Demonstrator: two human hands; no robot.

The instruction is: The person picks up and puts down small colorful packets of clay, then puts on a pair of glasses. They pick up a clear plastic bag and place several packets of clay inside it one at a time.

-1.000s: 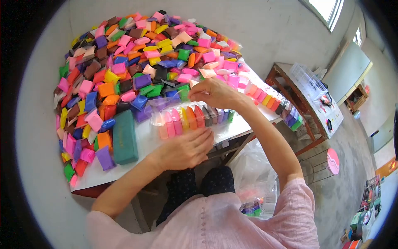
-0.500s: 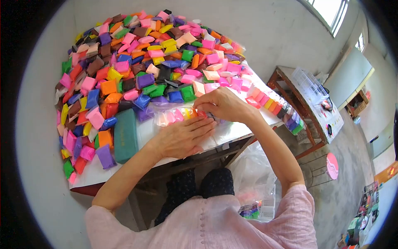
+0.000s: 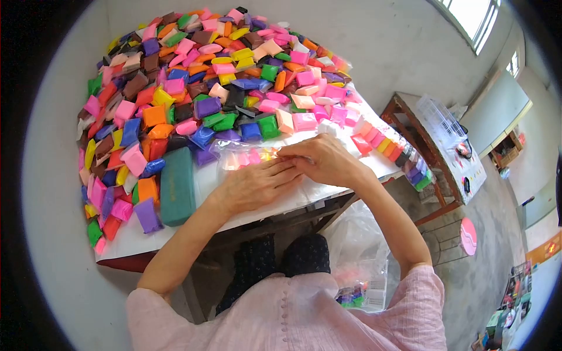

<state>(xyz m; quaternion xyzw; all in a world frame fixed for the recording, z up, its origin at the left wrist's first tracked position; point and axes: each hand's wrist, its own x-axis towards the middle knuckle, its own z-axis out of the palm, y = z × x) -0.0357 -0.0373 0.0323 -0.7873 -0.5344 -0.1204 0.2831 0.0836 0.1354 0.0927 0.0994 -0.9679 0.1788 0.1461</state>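
A clear plastic bag (image 3: 234,159) with small pink, peach and yellow packets in it lies near the table's front edge. My left hand (image 3: 257,186) lies flat over the bag's right part, its fingers stretched out. Above it, my right hand (image 3: 322,159) has its fingers bent together at the bag and overlaps the left fingertips; what they pinch is hidden. Left of the bag stands a green box (image 3: 177,186). Behind it spreads a large heap of colourful packets (image 3: 175,86).
A row of coloured packets (image 3: 389,149) lies at the white table's (image 3: 205,190) right end. Beyond are a side table (image 3: 445,158) with a wire basket (image 3: 439,120) and a pink stool (image 3: 468,236). Below hangs a plastic bag (image 3: 363,251) holding packets.
My right hand has shifted slightly right and down, closer over the left fingers. The red packet seen between the hands is now covered. The view has shifted slightly.
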